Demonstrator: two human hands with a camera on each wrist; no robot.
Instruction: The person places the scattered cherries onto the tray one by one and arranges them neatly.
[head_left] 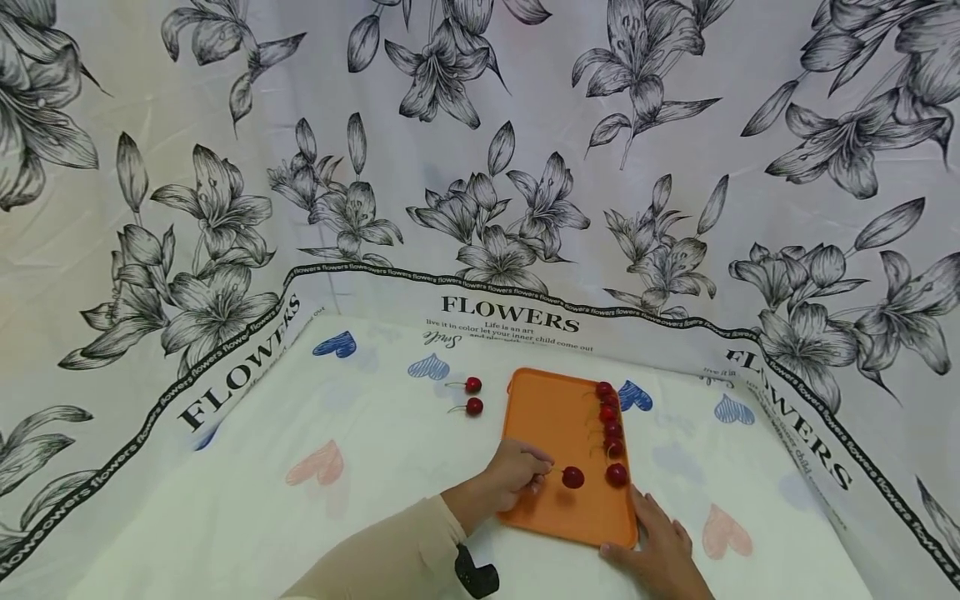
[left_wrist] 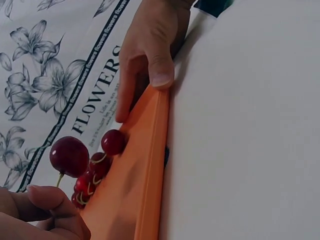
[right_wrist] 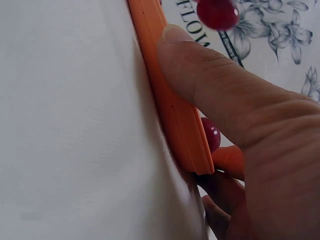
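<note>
By its thin stem, my left hand (head_left: 516, 473) pinches a dark red cherry (head_left: 573, 477) above the near half of an orange tray (head_left: 558, 425). In the left wrist view the same cherry (left_wrist: 69, 156) hangs clear of the tray beyond the curled fingers. My right hand (head_left: 660, 537) grips the tray's near right corner, thumb on the front edge and fingers round the right side. Along the tray's right edge runs a row of several cherries (head_left: 612, 429) with their stems.
Two more cherries, one (head_left: 472, 385) behind the other (head_left: 474, 406), lie on the white cloth left of the tray. The cloth (head_left: 247, 500) carries printed hearts. A flower-printed curtain (head_left: 480, 167) rises behind and at both sides. A black object (head_left: 476, 575) shows below my left forearm.
</note>
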